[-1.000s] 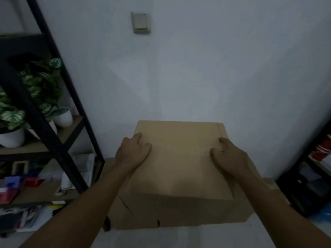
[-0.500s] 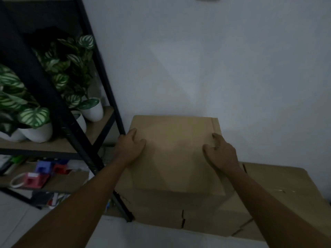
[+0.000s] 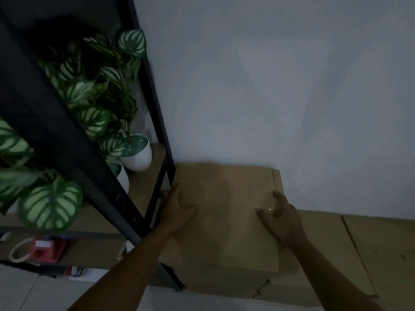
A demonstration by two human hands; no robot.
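Observation:
A plain brown cardboard box (image 3: pixel 226 221) stands against the pale wall, on top of other flat cardboard boxes (image 3: pixel 370 248). My left hand (image 3: pixel 177 209) rests on the box's top at its left edge, right beside the black shelf post. My right hand (image 3: pixel 280 216) lies on the top near the right edge, fingers loosely bent, a ring on one finger. Neither hand curls round anything that I can see. The light is dim.
A black metal shelf (image 3: pixel 157 122) with wooden boards stands hard against the box's left side. On it are leafy plants in white pots (image 3: pixel 137 156) and, lower down, a red object (image 3: pixel 47 250). The pale floor (image 3: pixel 33 295) shows at the bottom left.
The box has come down onto the lower boxes, close beside the shelf post. Both hands stayed on its top, and the view has swung down and to the right.

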